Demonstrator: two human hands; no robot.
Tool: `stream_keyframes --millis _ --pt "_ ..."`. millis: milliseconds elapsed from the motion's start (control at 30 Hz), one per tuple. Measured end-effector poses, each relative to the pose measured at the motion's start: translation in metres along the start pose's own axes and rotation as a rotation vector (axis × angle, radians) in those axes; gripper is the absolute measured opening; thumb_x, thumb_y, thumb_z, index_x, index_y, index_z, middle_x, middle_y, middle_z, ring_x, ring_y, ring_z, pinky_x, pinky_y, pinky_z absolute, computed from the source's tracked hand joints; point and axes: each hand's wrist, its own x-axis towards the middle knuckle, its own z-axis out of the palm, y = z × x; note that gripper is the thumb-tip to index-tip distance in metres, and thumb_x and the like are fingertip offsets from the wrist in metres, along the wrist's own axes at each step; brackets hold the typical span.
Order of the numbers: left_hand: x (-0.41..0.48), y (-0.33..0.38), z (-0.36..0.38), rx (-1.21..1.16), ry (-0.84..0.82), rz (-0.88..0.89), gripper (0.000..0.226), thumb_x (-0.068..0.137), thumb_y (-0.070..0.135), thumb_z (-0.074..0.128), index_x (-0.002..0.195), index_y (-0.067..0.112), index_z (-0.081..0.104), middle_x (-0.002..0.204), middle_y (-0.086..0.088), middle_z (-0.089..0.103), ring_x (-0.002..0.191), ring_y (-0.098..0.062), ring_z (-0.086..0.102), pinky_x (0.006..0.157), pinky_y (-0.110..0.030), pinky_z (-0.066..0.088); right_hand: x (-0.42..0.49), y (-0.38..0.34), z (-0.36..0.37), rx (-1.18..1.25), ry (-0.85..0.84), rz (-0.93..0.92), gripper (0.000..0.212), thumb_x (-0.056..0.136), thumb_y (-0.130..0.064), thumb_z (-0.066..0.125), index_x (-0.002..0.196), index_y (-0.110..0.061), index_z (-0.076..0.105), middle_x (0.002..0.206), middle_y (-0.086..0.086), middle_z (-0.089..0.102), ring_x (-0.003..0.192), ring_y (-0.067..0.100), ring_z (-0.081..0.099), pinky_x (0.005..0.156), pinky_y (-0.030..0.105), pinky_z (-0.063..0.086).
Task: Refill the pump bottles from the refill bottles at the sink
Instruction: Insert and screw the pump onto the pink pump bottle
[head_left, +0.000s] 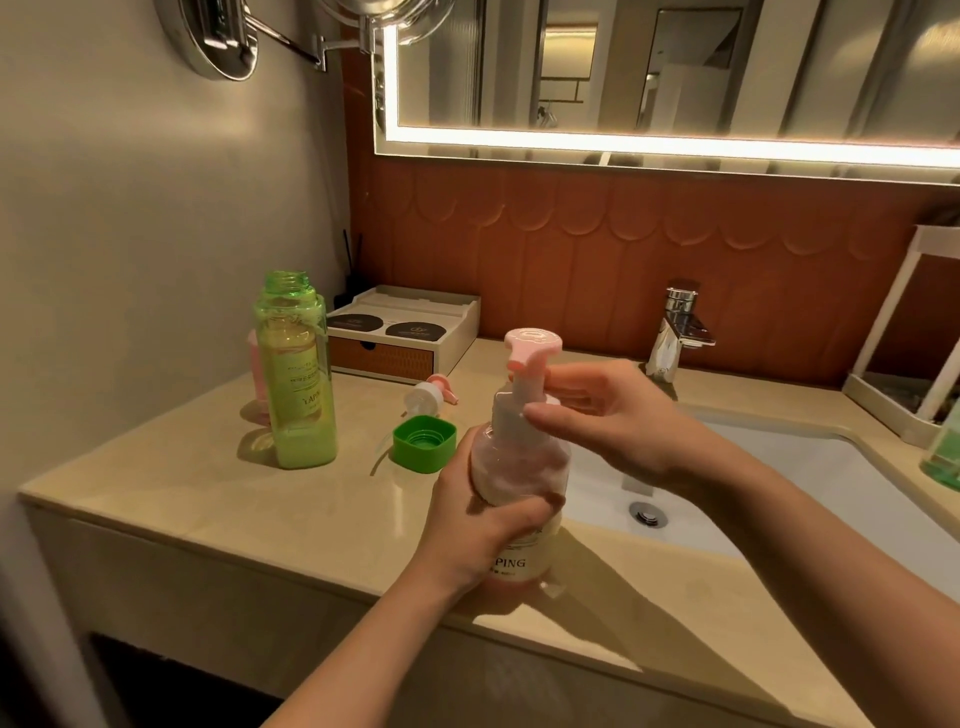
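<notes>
Refill bottle (296, 374), green and uncapped, stands far left on the counter (208, 493). It looks mostly full, so I judge it heavy, and its thin plastic is likely to give under a squeeze. It is best taken round the mid-body with the whole hand. A pink bottle (255, 374) shows partly behind it. Green cap (423, 442) lies open side up just to its right, with a loose pump (428, 397) on its side beyond; both look light and apt to skid.

Centre: pump bottle (514, 467), clear with pinkish contents, is held over the counter's front edge, just left of the sink (779, 467). My left hand (467, 535) wraps its lower body, fingers curled round the label. My right hand (608, 415) pinches the white collar under the pink head, thumb in front and fingers behind. The body seems smooth and perhaps slick, so the firm hold belongs low. Turning force belongs on the collar, not on the tall head, which would depress. I cannot tell whether the collar is going on or coming off.
</notes>
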Motion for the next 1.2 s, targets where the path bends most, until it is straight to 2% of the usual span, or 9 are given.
stream_keyframes --millis 133,200,300,433,533,667,833,1033,1200 --pt "0.003 -0.001 -0.001 -0.010 -0.013 -0.002 0.065 0.045 0.038 0.074 0.107 0.027 0.057 0.094 0.005 0.069 0.093 -0.012 0.065 0.076 -0.024 0.051 0.015 0.000 0.003 -0.173 0.116 0.029 0.048 0.063 -0.047 0.075 0.106 -0.029 0.062 0.095 -0.010 0.066 0.088 0.005 0.062 0.076 0.025 0.055" --pt "0.004 -0.004 -0.002 -0.025 -0.005 -0.010 0.061 0.045 0.032 0.075 0.103 0.020 0.060 0.088 0.003 0.071 0.088 -0.015 0.067 0.073 -0.024 0.051 0.019 -0.001 0.012 -0.175 0.092 0.046 0.036 0.070 -0.043 0.074 0.099 -0.043 0.052 0.091 -0.016 0.059 0.084 0.000 0.056 0.069 0.016 0.049" --pt "0.004 -0.010 -0.003 -0.034 0.018 -0.016 0.060 0.044 0.029 0.074 0.100 0.011 0.060 0.085 -0.003 0.071 0.086 -0.021 0.067 0.073 -0.026 0.052 0.018 -0.001 0.024 -0.074 0.074 0.072 0.026 0.080 -0.038 0.065 0.086 -0.042 0.041 0.088 -0.017 0.051 0.079 -0.002 0.052 0.063 0.009 0.042" --pt "0.005 -0.008 -0.002 -0.039 0.004 -0.038 0.066 0.040 0.031 0.073 0.103 0.018 0.056 0.094 -0.004 0.068 0.091 -0.020 0.065 0.077 -0.030 0.050 0.009 0.001 0.019 0.150 -0.006 0.089 0.014 0.093 -0.035 0.043 0.101 -0.046 0.039 0.099 -0.027 0.047 0.077 -0.025 0.049 0.060 -0.004 0.040" --pt "0.004 -0.002 -0.001 -0.021 -0.027 -0.036 0.070 0.042 0.035 0.073 0.108 0.024 0.053 0.101 -0.002 0.066 0.098 -0.020 0.063 0.082 -0.030 0.050 -0.002 0.005 0.008 0.233 -0.105 0.107 0.024 0.098 -0.022 0.035 0.108 -0.042 0.043 0.104 -0.029 0.048 0.079 -0.031 0.047 0.065 -0.006 0.038" --pt "0.002 0.001 0.000 -0.030 -0.027 -0.042 0.071 0.042 0.040 0.074 0.108 0.027 0.053 0.101 0.002 0.066 0.098 -0.017 0.063 0.079 -0.026 0.049 -0.002 0.001 -0.002 -0.031 -0.020 -0.003 0.021 0.088 -0.026 0.056 0.107 -0.034 0.059 0.105 -0.021 0.063 0.098 -0.014 0.057 0.078 0.007 0.047" --pt "0.002 0.001 -0.001 -0.026 -0.037 -0.052 0.069 0.043 0.040 0.074 0.108 0.029 0.054 0.103 -0.001 0.066 0.098 -0.016 0.063 0.080 -0.027 0.050 0.015 -0.006 0.006 -0.167 0.156 0.049 0.028 0.068 -0.044 0.073 0.084 -0.035 0.053 0.085 -0.015 0.061 0.079 0.002 0.059 0.065 0.013 0.049" --pt "0.003 -0.006 -0.007 0.013 -0.044 -0.045 0.077 0.044 0.037 0.073 0.115 0.027 0.047 0.114 -0.005 0.061 0.110 -0.020 0.058 0.097 -0.040 0.047 0.021 -0.002 0.025 0.046 0.055 0.132 0.028 0.077 -0.044 0.064 0.098 -0.034 0.047 0.091 -0.022 0.050 0.080 -0.007 0.050 0.059 0.005 0.039" --pt "0.002 -0.002 -0.005 0.018 -0.057 -0.036 0.070 0.047 0.035 0.077 0.110 0.028 0.049 0.108 0.001 0.063 0.106 -0.017 0.060 0.091 -0.032 0.051 0.000 0.007 0.011 0.291 -0.080 0.139 0.027 0.086 -0.042 0.044 0.113 -0.047 0.047 0.096 -0.042 0.052 0.080 -0.030 0.049 0.062 -0.005 0.039"
